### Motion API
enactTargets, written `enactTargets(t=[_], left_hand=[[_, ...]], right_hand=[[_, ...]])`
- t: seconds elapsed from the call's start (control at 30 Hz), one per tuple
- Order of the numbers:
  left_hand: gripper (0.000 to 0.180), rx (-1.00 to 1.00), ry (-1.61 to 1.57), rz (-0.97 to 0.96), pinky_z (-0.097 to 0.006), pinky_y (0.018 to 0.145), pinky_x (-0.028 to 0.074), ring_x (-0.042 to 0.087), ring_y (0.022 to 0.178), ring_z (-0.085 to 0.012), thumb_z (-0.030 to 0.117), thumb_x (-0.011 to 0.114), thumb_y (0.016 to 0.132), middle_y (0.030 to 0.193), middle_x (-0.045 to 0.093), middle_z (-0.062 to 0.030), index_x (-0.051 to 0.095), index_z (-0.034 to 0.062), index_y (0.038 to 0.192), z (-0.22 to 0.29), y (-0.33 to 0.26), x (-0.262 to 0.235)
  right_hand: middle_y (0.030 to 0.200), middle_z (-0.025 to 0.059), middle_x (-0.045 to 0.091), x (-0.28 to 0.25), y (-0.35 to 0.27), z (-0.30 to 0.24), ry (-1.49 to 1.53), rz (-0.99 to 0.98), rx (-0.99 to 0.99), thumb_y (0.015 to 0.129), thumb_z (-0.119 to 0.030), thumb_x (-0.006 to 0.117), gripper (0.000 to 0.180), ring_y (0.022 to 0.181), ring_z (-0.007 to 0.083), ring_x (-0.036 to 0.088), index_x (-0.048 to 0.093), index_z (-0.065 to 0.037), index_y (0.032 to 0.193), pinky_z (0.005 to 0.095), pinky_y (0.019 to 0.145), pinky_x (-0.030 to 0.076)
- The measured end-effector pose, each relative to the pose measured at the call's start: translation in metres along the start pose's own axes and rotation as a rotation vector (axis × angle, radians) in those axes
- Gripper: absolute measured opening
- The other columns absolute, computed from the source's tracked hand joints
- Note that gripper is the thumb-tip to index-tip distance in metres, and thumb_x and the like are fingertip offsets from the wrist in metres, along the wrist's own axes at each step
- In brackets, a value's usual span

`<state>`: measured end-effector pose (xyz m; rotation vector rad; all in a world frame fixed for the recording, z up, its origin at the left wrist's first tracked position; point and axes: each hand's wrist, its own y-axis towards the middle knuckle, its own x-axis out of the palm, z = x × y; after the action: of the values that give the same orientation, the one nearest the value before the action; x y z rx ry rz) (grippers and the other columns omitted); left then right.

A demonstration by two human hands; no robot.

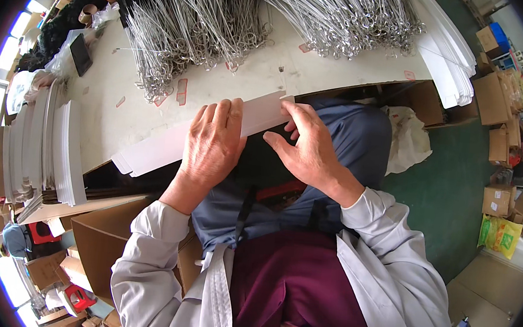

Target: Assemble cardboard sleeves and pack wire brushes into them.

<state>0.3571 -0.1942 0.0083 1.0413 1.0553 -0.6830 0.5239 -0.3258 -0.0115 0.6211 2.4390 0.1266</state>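
Both hands hold one long white card strip (152, 149) at the near edge of the table (318, 69): the left hand (212, 144) lies flat on it, and the right hand (309, 146) pinches its end between thumb and fingers. This looks like folding or creasing, which calls for steady pressure along the strip. Wire loops (185, 34) lie heaped farther back on the table.

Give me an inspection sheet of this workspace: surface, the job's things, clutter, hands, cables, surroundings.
Surface: white worktable, edge at the person's lap.
Job's things: long white card strip lying over the table edge.
Clutter: heaps of looped grey wire ties; stacks of white card strips at left, more at right.
Hands: left hand flat on the strip; right hand with a fingertip grip on its end.
Cables: nothing seen.
Surroundings: brown cardboard boxes, green floor, open carton beside the person.
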Motion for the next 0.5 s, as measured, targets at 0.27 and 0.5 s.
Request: enactTargets(t=[0.27, 0.5], left_hand=[[0.065, 0.048, 0.021, 0.019, -0.041, 0.09, 0.052, 0.061, 0.095, -0.0305, 0.009, 0.076, 0.072, 0.105, 0.058, -0.0157, 0.054, -0.0086, 0.131, 0.001, -0.008, 0.01], [0.07, 0.062, -0.008, -0.001, -0.042, 0.093, 0.052, 0.062, 0.102, -0.0327, 0.011, 0.08, 0.072, 0.117, 0.059, -0.0178, 0.053, -0.0067, 0.134, -0.001, -0.012, 0.008]], right_hand=[[0.103, 0.0131, 0.073, 0.004, 0.006, 0.019, 0.482, -0.097, 0.238, 0.092, -0.018, 0.078, 0.039, 0.084, 0.0156, 0.069, 0.063, 0.008, 0.117, 0.0304, 0.079, 0.057], [0.093, 0.0077, 0.072, -0.016, 0.019, 0.001, 0.662, -0.272, 0.443, 0.096, -0.022, 0.074, 0.034, 0.072, 0.0102, 0.066, 0.067, 0.004, 0.116, 0.0251, 0.06, 0.055]])
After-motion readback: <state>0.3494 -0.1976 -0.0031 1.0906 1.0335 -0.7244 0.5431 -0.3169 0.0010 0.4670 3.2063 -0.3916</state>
